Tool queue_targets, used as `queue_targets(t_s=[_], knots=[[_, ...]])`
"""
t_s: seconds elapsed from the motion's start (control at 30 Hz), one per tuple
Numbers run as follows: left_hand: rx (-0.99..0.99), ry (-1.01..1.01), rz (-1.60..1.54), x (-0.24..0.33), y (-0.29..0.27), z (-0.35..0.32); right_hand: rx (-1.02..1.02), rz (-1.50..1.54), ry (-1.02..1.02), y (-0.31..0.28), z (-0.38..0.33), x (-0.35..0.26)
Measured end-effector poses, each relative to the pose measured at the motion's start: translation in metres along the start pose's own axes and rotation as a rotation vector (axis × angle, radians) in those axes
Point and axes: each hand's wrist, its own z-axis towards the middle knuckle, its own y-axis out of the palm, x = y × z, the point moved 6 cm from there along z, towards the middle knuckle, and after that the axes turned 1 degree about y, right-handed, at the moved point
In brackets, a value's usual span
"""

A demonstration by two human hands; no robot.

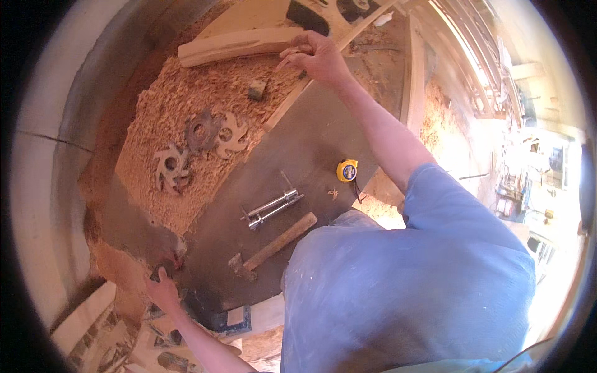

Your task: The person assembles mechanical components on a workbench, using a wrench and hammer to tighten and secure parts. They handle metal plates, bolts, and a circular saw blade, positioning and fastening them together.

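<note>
Blue shirt (pixel 404 280) crowds the near edge of the surface (pixel 298 149); decent gap between tape measure (pixel 347 170) and wood strip (pixel 283 113). Right hand (pixel 322 59) is curled at the far wooden billet's (pixel 239 46) end, left hand (pixel 163 292) at a dark knob (pixel 159 271); can't tell if fingers (pixel 301 52) grip.

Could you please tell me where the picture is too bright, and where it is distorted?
In the head view, glare washes out the far right, beyond the blue shirt; in the same view, fisheye bending is strongest toward the dark rim; the hammer escapes glare.
</note>
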Motion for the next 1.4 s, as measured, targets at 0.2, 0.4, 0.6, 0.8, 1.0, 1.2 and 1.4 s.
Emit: queue_targets(t_s=[0.2, 0.4, 0.6, 0.8, 1.0, 1.2, 1.4], knots=[[-0.123, -0.107, 0.111, -0.032, 0.023, 0.027, 0.009, 0.062, 0.022, -0.003, -0.004, 0.015], [-0.034, -0.094, 0.181, -0.004, 0.002, 0.019, 0.056, 0.067, -0.068, 0.001, -0.008, 0.028], [-0.119, -0.154, 0.116, -0.011, 0.005, 0.025, 0.221, -0.241, -0.252, 0.007, -0.027, 0.021], [-0.110, -0.083, 0.208, -0.051, 0.031, 0.043, 0.355, -0.433, -0.379, -0.003, -0.045, 0.009], [-0.236, -0.293, 0.008, 0.029, -0.023, 0.005, 0.435, -0.545, -0.348, -0.023, -0.045, 0.005], [-0.149, 0.043, 0.003, 0.020, -0.013, 0.005, 0.520, -0.529, -0.372, -0.048, -0.042, 0.025], [-0.210, -0.361, -0.150, -0.006, -0.006, 0.013, 0.628, -0.686, 0.170, -0.173, -0.033, 0.114]])
